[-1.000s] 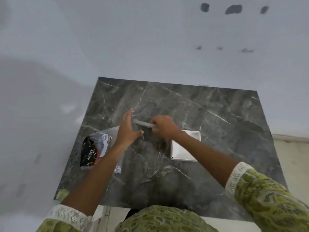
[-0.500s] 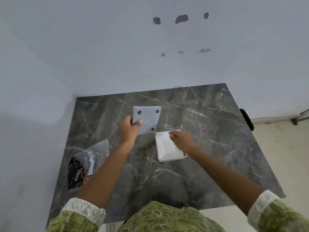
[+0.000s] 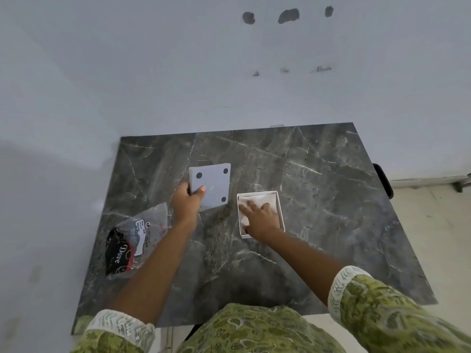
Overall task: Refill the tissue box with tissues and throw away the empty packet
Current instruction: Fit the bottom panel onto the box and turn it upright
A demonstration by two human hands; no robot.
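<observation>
A white square tissue box [image 3: 279, 203] lies open on the dark marble table [image 3: 331, 212], with white tissues [image 3: 260, 200] inside. My right hand [image 3: 260, 220] rests flat on the tissues, fingers spread. My left hand [image 3: 186, 203] grips the lower left corner of the box's grey square base plate [image 3: 212, 183], which has dark round feet and is held tilted above the table, left of the box. A crumpled clear plastic packet [image 3: 135, 240] with a black "Dove" print lies near the table's left edge.
The table stands in a corner against a white wall [image 3: 178, 72] marked with dark spots. A dark object [image 3: 382, 179] sticks out at the table's right edge. Pale floor [image 3: 433, 225] lies to the right.
The grey plate passed from both hands to my left hand alone and now shows its flat face. My right hand moved down onto the tissues in the box.
</observation>
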